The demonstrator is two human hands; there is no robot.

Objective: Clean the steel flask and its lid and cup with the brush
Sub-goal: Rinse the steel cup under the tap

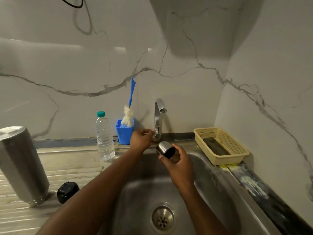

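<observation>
Steel flask stands beside black lid; cup tilted over sink; brush upright.

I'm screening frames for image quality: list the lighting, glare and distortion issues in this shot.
Head view: dim, warm light; a broad soft shadow on the wall above the tap; glare streaks on the steel flask at left; wide-angle distortion bows the counter edge and leans the flask; the cup in the right hand is fairly sharp.
</observation>
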